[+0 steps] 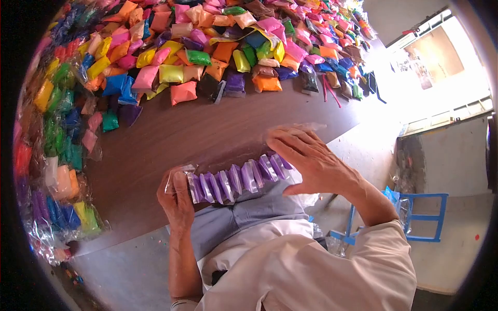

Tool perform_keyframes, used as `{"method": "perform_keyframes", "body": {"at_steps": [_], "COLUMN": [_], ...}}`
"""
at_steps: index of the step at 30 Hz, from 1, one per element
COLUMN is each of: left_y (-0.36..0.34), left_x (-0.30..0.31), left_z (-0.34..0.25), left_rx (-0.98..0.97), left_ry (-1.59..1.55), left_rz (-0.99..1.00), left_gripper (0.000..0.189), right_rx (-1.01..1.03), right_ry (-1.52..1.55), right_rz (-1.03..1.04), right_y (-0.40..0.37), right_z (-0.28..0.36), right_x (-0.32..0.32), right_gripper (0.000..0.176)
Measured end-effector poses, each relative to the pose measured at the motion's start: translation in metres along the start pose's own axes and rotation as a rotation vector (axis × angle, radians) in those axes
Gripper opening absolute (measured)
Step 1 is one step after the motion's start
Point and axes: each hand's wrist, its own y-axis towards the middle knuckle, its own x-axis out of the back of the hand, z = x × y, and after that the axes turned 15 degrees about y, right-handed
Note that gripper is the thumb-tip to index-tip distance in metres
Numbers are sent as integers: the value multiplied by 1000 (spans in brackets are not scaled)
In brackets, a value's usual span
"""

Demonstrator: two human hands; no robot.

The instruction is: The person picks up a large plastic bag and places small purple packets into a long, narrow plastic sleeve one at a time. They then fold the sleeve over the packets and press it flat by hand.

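A row of small purple packets [236,179] stands side by side in what looks like clear plastic, above my lap at the table's near edge. My left hand [179,199] grips the left end of this row, thumb on top, with a bit of clear film sticking out by the fingertips. At the right end is my right hand [311,158], its fingers stretched over the end and its thumb spread well apart below. Clear film shows behind those fingers and below the thumb. Whether the right palm touches the last packet is hidden.
A large heap of colourful packets [184,93] covers the far side of the brown table [171,137]. More packets in clear bags [65,181] line the left side. Red sticks [330,90] lie at the back right. A blue metal frame [425,195] stands right of me, below a bright window [436,57].
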Motion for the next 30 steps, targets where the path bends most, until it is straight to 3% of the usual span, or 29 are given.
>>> {"method": "perform_keyframes", "body": {"at_steps": [3, 12, 15, 18, 24, 27, 30], "left_y": [-2, 1, 1, 1, 2, 0, -2], "left_x": [0, 0, 0, 1, 2, 0, -2], "left_z": [2, 0, 0, 0, -3, 5, 12], "left_rx": [55, 7, 19, -1, 8, 7, 21], "left_ry": [-25, 75, 76, 87, 53, 54, 34], "left_rz": [17, 21, 42, 40, 39, 35, 30], "left_gripper": [34, 39, 41, 42, 41, 39, 37], "right_rx": [-8, -12, 83, -5, 11, 62, -68], "right_ry": [-117, -164, -210, -162, -99, -130, -126], "right_rz": [-51, 89, 58, 122, 30, 26, 193], "right_y": [2, 9, 7, 5, 3, 4, 10], "right_z": [-12, -20, -28, -19, 0, -21, -28], "right_x": [-14, -12, -13, -6, -8, -24, -22], "right_gripper": [98, 73, 76, 78, 85, 81, 82]}}
